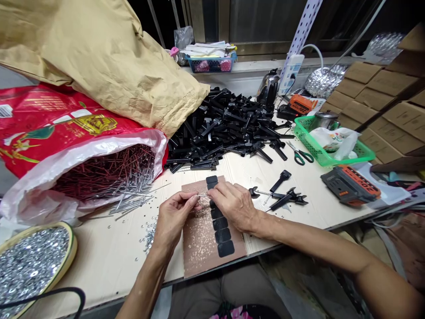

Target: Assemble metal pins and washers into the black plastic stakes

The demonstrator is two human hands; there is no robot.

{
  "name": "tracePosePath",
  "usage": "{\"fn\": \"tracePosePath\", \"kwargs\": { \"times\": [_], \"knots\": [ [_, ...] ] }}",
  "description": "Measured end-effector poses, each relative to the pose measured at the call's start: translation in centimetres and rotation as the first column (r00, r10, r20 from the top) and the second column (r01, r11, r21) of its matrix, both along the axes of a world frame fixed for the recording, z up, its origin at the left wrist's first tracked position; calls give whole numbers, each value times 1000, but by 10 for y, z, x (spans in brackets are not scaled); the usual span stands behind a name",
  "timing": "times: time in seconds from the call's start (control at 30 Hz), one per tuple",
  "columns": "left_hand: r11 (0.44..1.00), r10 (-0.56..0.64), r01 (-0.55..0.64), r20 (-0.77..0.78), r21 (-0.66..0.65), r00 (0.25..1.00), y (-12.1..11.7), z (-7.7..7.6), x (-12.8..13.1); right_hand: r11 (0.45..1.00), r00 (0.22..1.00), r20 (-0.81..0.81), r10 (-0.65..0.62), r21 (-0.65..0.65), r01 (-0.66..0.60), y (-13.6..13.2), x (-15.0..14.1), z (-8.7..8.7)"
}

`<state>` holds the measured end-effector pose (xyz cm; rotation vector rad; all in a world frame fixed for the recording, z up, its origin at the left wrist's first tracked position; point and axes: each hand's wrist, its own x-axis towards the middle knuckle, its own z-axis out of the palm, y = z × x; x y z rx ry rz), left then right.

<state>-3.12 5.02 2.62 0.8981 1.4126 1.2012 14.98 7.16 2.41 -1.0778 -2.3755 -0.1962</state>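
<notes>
Pinched thumb to finger, the grip of the left hand (179, 212) holds the left end of a thin silvery rod (202, 195), whose long axis runs crosswise from one hand to the other; the right hand (235, 206) has its fingers closed at the opposite end, hiding that tip, so neither hand is nearer. Rod and fingertips are above a brown sheet (195, 261), near its row of black pads (226, 249), which runs away from the body, across the rod's line. Loose washers (150, 235) lie on the bench (99, 270) left of the sheet, a few black clamps (282, 179) to its right. Farther out are a red bag (76, 106) of rods and a black heap (229, 122) behind the sheet
</notes>
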Motion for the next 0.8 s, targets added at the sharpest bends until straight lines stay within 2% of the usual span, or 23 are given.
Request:
{"fn": "tracePosePath", "kwargs": {
  "times": [0.23, 0.37, 0.5, 0.57, 0.67, 0.73, 0.8],
  "knots": [
    [999, -24, 25, -27, 36, 999, 1, -1, 5, 995, 999, -36, 19, 97, -15, 3, 0, -7],
    [999, -32, 34, -41, 38, 999, 2, 0, 6, 998, 991, -134, 11, -67, -20, 5, 2, -7],
    [998, -52, 54, -70, 40, 996, 3, 0, 5, 982, 990, -135, 42, -177, -66, 6, 5, -7],
    [996, -77, 80, -100, 26, 992, 4, -1, 4, 956, 983, -176, 56, -273, -103, 8, 8, -7],
    [991, -134, 131, -151, -29, 979, 4, -2, 3, 884, 953, -292, 85, -420, -207, 11, 14, -10],
    [981, -192, 182, -183, -68, 964, 3, -1, 4, 859, 934, -342, 105, -442, -259, 15, 21, -14],
    [967, -253, 240, -229, -84, 940, 2, -1, 3, 861, 931, -346, 119, -430, -270, 20, 30, -19]
  ]
}}
